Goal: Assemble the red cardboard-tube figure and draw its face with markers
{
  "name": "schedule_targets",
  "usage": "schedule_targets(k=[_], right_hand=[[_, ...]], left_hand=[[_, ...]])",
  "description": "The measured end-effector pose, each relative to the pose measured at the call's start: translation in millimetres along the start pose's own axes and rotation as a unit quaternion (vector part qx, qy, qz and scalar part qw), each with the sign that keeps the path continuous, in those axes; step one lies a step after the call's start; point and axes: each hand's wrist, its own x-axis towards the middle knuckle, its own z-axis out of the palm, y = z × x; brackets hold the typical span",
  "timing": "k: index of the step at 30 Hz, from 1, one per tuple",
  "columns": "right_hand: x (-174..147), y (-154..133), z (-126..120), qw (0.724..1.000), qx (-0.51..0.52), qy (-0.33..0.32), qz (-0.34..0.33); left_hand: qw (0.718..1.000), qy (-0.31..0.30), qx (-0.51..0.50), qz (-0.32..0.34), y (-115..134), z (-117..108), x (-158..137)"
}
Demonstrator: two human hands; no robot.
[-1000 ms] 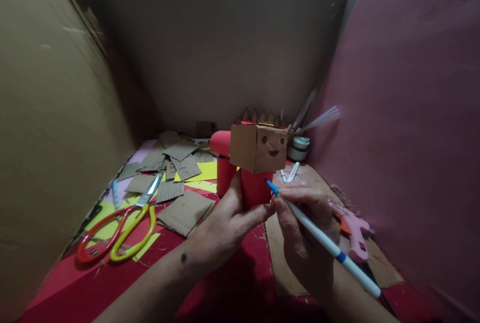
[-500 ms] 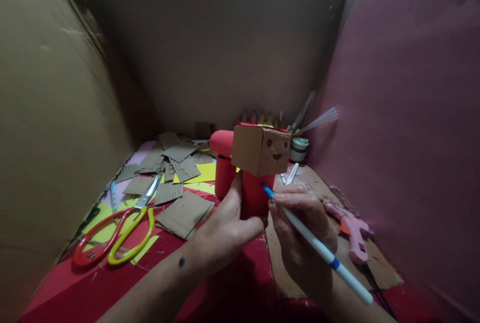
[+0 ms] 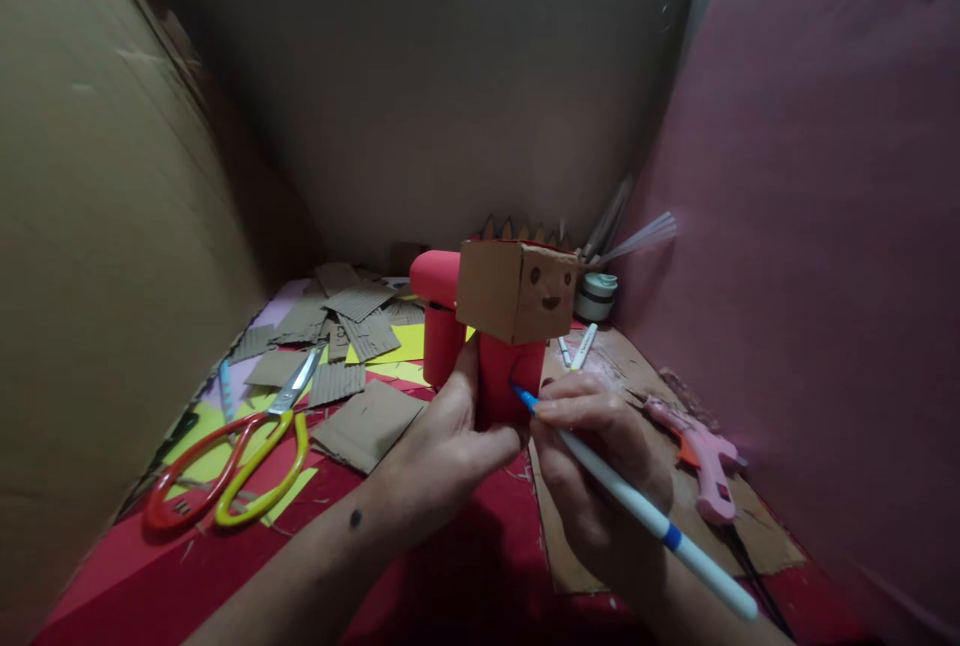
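Observation:
A cardboard figure (image 3: 491, 291) stands mid-view, with a box head bearing drawn eyes and a mouth, and red paper-covered tubes below and behind it. My left hand (image 3: 446, 441) is closed around the lower front red tube, its thumb upright along the side; some fingers are hidden behind. Pinched in my right hand (image 3: 600, 456) is a white felt-tip marker (image 3: 630, 486) with a blue tip and blue band. Its tip touches the front of the red tube below the head, where a dark curved line shows.
Large scissors (image 3: 259, 456) with red and yellow handles lie left, near cardboard scraps (image 3: 367, 421) and yellow paper (image 3: 405, 344). A pink glue gun (image 3: 705, 456) rests right on a cardboard sheet (image 3: 570, 546). Behind are a pale jar (image 3: 598, 298) and another marker (image 3: 584, 346).
The marker tip has moved slightly down and left over the red tube, and a dark line now shows there. The figure and my left hand have shifted slightly left.

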Motion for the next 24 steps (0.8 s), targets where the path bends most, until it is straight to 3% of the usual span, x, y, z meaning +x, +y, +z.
schedule_targets(k=[24], right_hand=[[0.4, -2.6, -4.5, 1.000, -0.011, 0.000, 0.000]], left_hand=[[0.998, 0.005, -0.033, -0.051, -3.7, -4.6, -0.5]])
